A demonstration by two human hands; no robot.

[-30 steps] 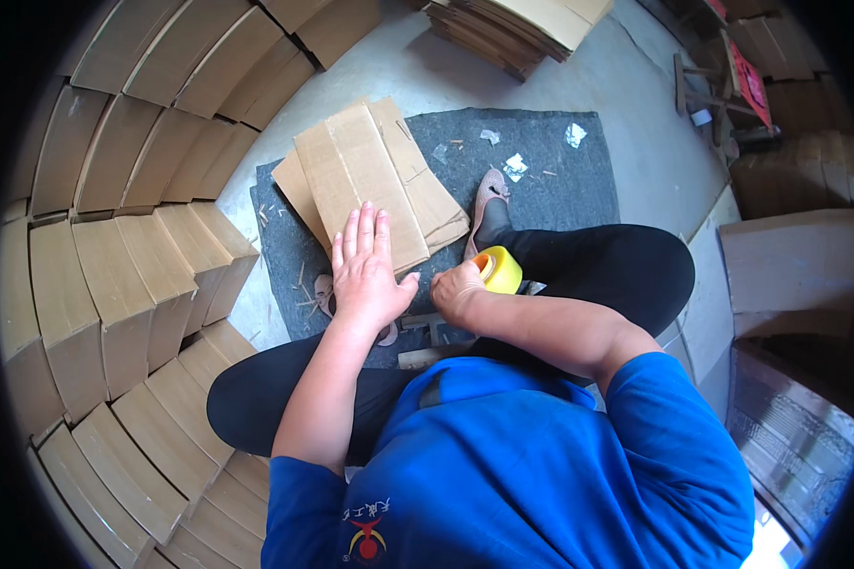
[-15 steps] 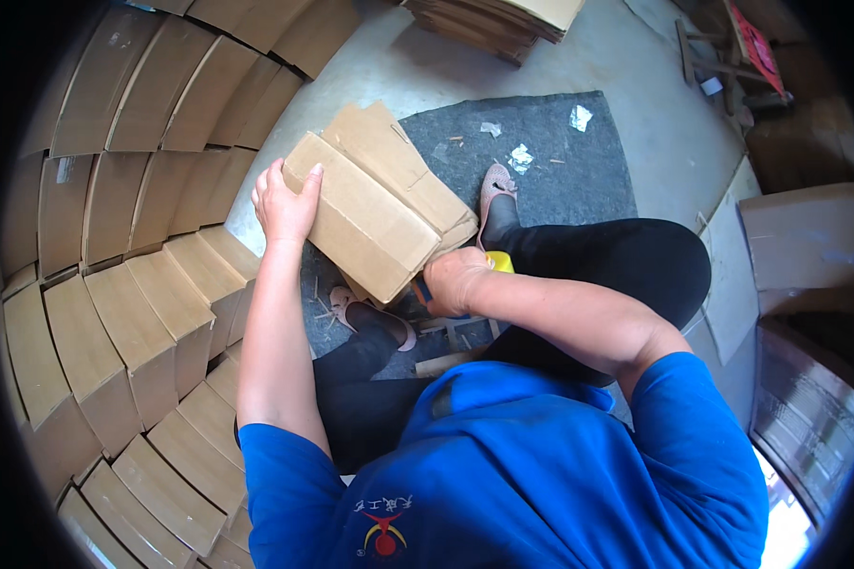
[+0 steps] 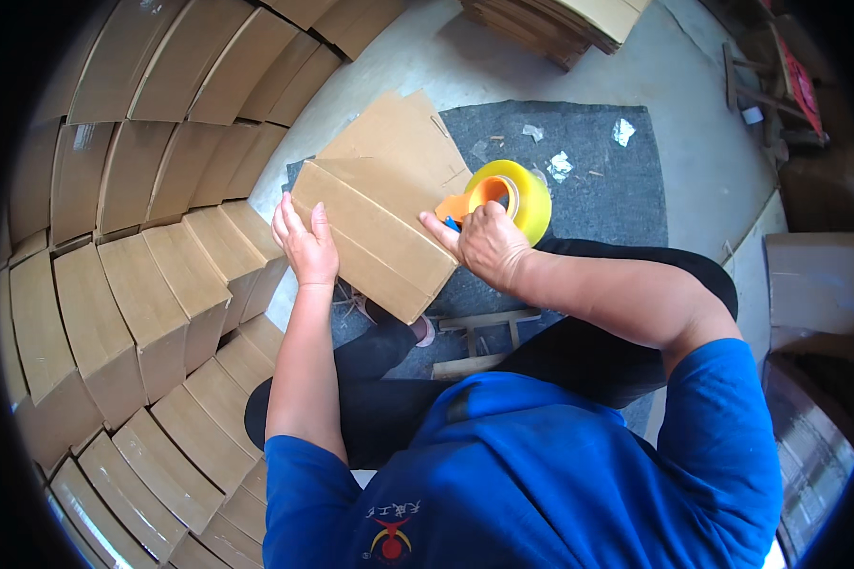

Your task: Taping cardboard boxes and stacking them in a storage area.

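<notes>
Cardboard box [image 3: 375,223], likely light and stiff: left hand [image 3: 306,245] steadies its left edge, fingers flat. Right hand [image 3: 484,245] clasps the yellow tape dispenser [image 3: 505,199] at its right.

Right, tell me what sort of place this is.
Probably a packing workshop or warehouse: rows of cardboard boxes on the floor, a box in hand, a tape dispenser in the right hand.

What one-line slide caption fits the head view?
Seated person steadies a cardboard box with the left hand while the right hand holds a yellow tape dispenser against it.
</notes>
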